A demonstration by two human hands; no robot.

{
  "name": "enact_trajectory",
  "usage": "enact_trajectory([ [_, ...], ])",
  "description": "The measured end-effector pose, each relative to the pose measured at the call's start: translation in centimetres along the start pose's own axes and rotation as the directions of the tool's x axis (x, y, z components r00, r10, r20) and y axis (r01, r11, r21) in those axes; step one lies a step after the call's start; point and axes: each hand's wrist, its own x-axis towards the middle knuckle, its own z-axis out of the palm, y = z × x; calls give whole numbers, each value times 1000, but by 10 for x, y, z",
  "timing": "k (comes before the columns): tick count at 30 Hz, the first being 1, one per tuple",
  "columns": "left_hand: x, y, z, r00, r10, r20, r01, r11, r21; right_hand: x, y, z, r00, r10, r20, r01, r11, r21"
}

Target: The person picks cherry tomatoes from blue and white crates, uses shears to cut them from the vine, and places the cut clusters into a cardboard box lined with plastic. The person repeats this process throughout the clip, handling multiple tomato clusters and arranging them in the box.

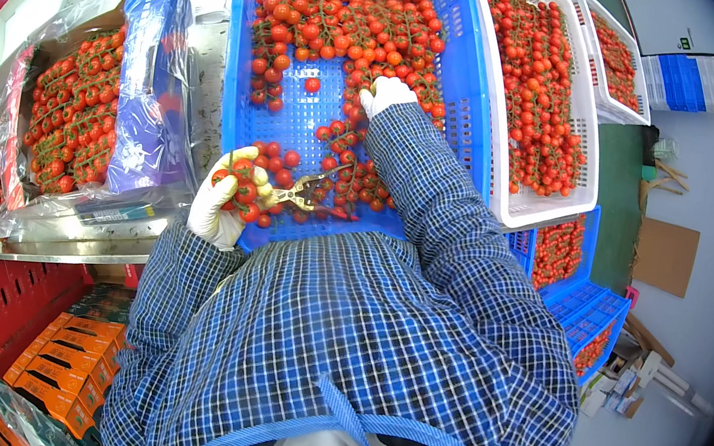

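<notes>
A blue plastic crate (479, 131) full of cherry tomatoes on the vine (339, 8) lies before me. My left hand (223, 204), in a pale glove, holds a small bunch of cherry tomatoes (244, 181) at the crate's near left corner. Beside that hand lie pruning shears (303, 193), jaws apart, over the near end of the crate; whether the left fingers touch them I cannot tell. My right hand (389, 95), gloved in white, reaches among the tomato vines right of the crate's middle. Its fingertips are partly hidden, so its hold cannot be made out.
White crates of tomatoes (589, 153) stand to the right, with blue crates (585, 303) lower down. Left, an open box of vine tomatoes (71, 114) with plastic film sits on a metal table (113, 250). Orange cartons (61, 380) are stacked below.
</notes>
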Motion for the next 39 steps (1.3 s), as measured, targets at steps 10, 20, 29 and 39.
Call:
enact_trajectory([
  [10, -2, 6, 1, 1000, -23, -6, 23, 1000, -12, -20, 5, -2, 915, -373, 153, -34, 309, 951],
  [20, -5, 7, 4, 989, -149, 4, 148, 988, 41, -88, -43, -56, 788, -612, 68, -44, 55, 998],
  [29, -26, -4, 10, 860, -416, 296, 384, 909, 164, -122, -36, -91, 692, -596, -409, 700, 413, 583],
  [39, -35, -11, -5, 883, -392, 259, 286, 886, 364, -7, -31, 41, 698, -586, 411, 693, 697, -184],
])
